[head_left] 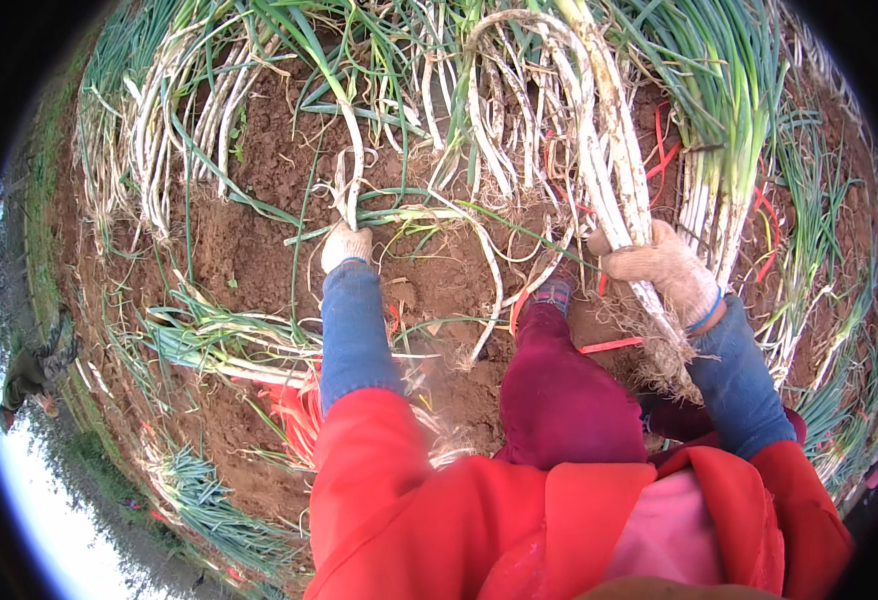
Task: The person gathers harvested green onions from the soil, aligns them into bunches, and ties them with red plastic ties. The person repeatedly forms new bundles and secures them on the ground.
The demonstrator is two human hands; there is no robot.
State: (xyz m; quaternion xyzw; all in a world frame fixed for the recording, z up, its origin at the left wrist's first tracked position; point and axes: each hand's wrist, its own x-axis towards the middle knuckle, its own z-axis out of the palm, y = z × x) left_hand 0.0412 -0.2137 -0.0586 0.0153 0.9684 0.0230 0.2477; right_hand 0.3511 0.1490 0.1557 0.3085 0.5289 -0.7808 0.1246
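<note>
My left hand (346,246), in a pale knit glove, is closed around the lower end of a green onion stalk (352,150) that rises away from me. In my right hand (660,264), gloved the same way, is a bunch of long green onions (619,180). Its muddy white stems lean up and left, and its tangled roots hang below the hand. Just right of this hand stands a thick bundle of green onions (709,180). Between the hands, a loose onion stalk (493,262) lies bent on the brown soil.
More green onions (153,157) lie at the upper left, and others (213,517) at the lower left. A heap of red plastic strips (296,416) is beside my left sleeve. A loose red strip (610,345) crosses the soil near my shoe (553,292). Another person (30,375) is at the far left.
</note>
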